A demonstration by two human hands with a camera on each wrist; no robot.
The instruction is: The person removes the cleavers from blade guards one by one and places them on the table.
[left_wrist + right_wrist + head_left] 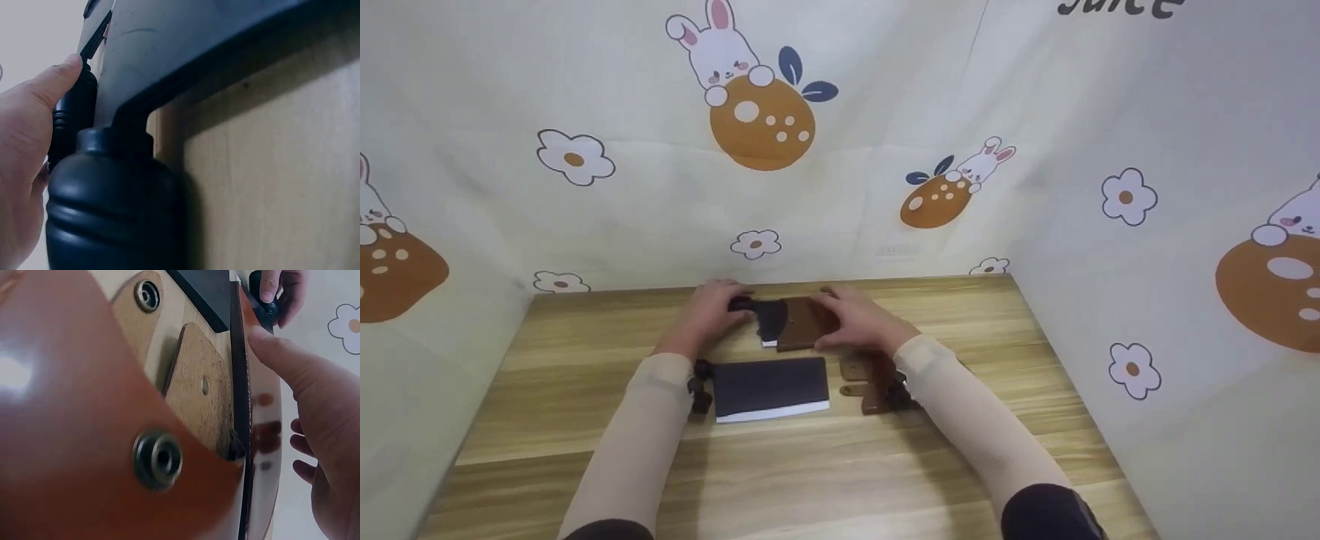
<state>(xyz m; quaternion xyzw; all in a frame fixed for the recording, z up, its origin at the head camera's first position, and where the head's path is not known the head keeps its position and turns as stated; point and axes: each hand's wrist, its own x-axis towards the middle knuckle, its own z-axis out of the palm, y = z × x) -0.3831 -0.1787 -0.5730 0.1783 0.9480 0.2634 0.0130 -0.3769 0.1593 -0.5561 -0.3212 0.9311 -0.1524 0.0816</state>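
At the back of the table a cleaver with a dark blade (769, 321) and pale edge sits partly inside a brown leather sheath (804, 330). My left hand (712, 311) grips its black handle (79, 107), the thumb on top. On the other side, my right hand (859, 319) holds the sheath by its right end, thumb along the near side. A second cleaver (771, 386) lies in front, bare-bladed, its ridged black handle (112, 208) close to my left wrist. A second brown leather sheath (73, 439) with snap buttons lies beneath my right wrist.
The wood-grain table (780, 480) is bounded at the back and sides by pale fabric walls (645, 195) printed with rabbits and flowers. The back cleaver is close to the rear wall. Leather straps (853, 369) of the front sheath point left toward the front cleaver.
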